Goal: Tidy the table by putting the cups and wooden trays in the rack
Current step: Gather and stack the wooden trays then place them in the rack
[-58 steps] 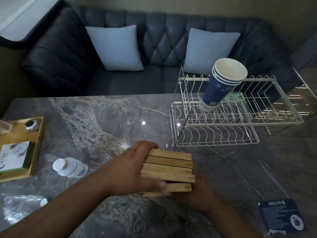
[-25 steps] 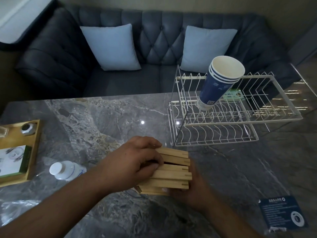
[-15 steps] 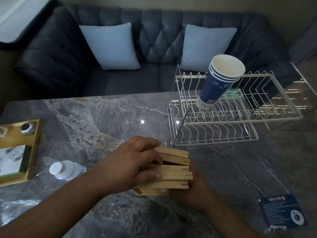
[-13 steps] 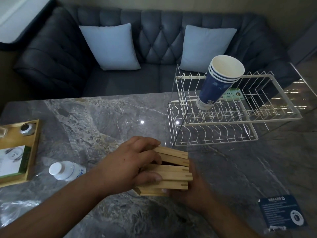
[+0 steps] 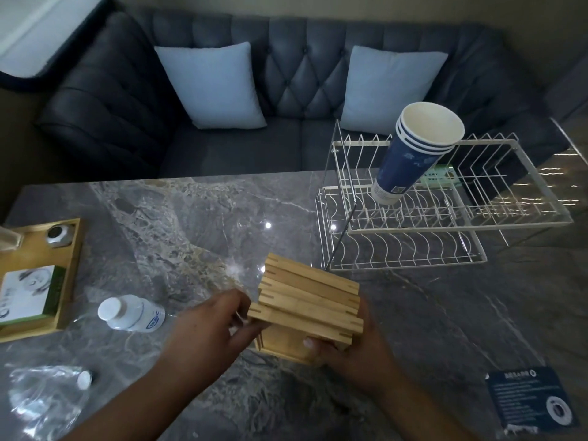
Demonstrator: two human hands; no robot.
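Observation:
A stack of several small wooden trays [image 5: 310,302] sits near the table's front middle, fanned and tilted. My left hand [image 5: 210,329] pinches the left corner of the nearest tray. My right hand [image 5: 353,354] holds the stack from below and on its right, thumb on the front face. A white two-level wire rack [image 5: 410,230] stands at the back right. A nested stack of blue paper cups [image 5: 413,151] leans in its upper level, mouths toward me.
A marble table [image 5: 191,218] carries a large wooden tray [image 5: 71,265] with a box and small jar at the left edge, a white bottle [image 5: 130,313], a clear plastic bag [image 5: 44,399] and a dark blue card [image 5: 531,396]. A dark sofa with two pillows lies behind.
My left hand has slid off the top of the tray stack to its left corner, uncovering the trays. The stack has tilted up, showing its front face. My right hand stays under it.

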